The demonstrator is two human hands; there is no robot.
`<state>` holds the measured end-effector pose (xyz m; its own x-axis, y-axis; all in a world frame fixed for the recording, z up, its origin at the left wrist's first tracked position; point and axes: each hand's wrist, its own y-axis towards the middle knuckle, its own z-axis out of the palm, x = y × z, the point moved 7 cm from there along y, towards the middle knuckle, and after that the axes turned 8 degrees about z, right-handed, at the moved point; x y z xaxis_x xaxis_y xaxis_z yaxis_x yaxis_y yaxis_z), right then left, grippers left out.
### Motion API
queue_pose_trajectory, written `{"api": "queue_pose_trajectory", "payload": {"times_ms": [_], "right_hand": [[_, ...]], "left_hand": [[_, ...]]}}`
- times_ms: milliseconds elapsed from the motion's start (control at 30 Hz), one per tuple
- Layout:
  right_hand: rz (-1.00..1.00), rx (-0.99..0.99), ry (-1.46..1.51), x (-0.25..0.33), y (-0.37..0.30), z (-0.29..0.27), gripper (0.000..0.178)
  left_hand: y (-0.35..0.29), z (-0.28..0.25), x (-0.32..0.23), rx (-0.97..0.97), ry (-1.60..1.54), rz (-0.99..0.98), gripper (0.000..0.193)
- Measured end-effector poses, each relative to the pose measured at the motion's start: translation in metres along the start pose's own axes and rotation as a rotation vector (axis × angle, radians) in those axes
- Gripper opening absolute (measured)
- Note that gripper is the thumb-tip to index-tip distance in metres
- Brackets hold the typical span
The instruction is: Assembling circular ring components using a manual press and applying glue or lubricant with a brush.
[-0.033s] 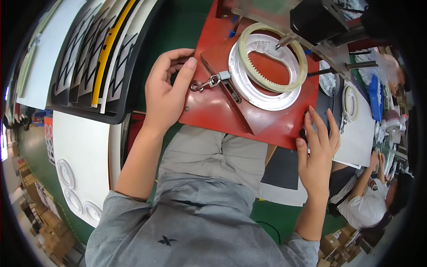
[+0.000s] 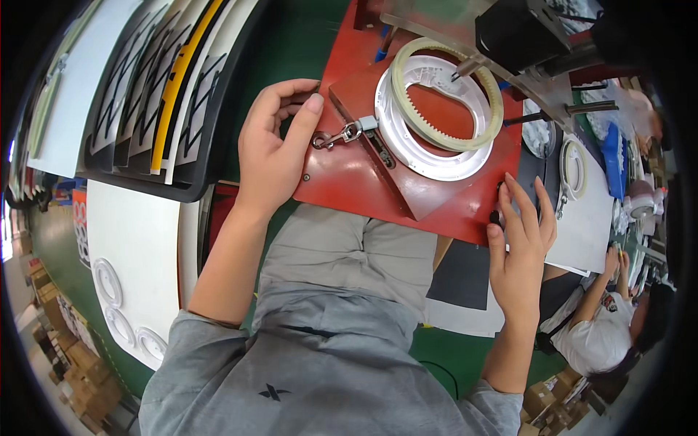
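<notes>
The white ring [image 2: 407,152] lies on the slanted red-brown block [image 2: 356,91] of the red base plate [image 2: 331,182], with the cream toothed ring [image 2: 398,83] overlapping it off-centre and a metal clasp [image 2: 352,131] at its left edge. The left hand [image 2: 270,149] is curled beside the plate's left edge, its thumb on the near side; whether that grip closes on anything cannot be told. The right hand [image 2: 520,236] has its grip slack and holding nothing, fingertips at or just beside the black knobs [image 2: 495,217] on the right edge. Both hands are best kept out at these edges, away from the metal pin [image 2: 466,69] and the clear plate [image 2: 429,29] above the rings. Even, light contact on both sides should avoid jolting the parts, and the clasp seems best left lying clear of the rings.
</notes>
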<state>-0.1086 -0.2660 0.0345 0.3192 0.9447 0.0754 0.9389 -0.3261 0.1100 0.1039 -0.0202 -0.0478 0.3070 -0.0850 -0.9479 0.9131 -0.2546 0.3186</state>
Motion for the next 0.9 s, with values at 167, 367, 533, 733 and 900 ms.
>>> {"api": "queue_pose_trajectory", "payload": {"times_ms": [167,367,533,733,900], "right_hand": [[-0.08,0.05,-0.014,0.005,0.02,-0.009,0.034],[-0.087,-0.194,0.294,0.023,0.037,-0.027,0.036],[-0.241,-0.272,0.355,0.041,0.054,-0.016,0.039],[-0.303,-0.259,0.27,0.048,0.068,-0.011,0.034],[-0.336,-0.25,0.31,0.047,0.075,-0.012,0.026]], "left_hand": [[0.021,-0.002,-0.029,-0.002,0.324,0.228,0.022],[0.035,0.042,-0.068,0.084,0.435,0.389,0.027],[0.037,0.059,-0.071,0.144,0.512,0.429,0.031],[0.037,0.066,-0.075,0.123,0.446,0.477,0.029],[0.042,0.066,-0.067,0.103,0.258,0.338,0.031]]}}
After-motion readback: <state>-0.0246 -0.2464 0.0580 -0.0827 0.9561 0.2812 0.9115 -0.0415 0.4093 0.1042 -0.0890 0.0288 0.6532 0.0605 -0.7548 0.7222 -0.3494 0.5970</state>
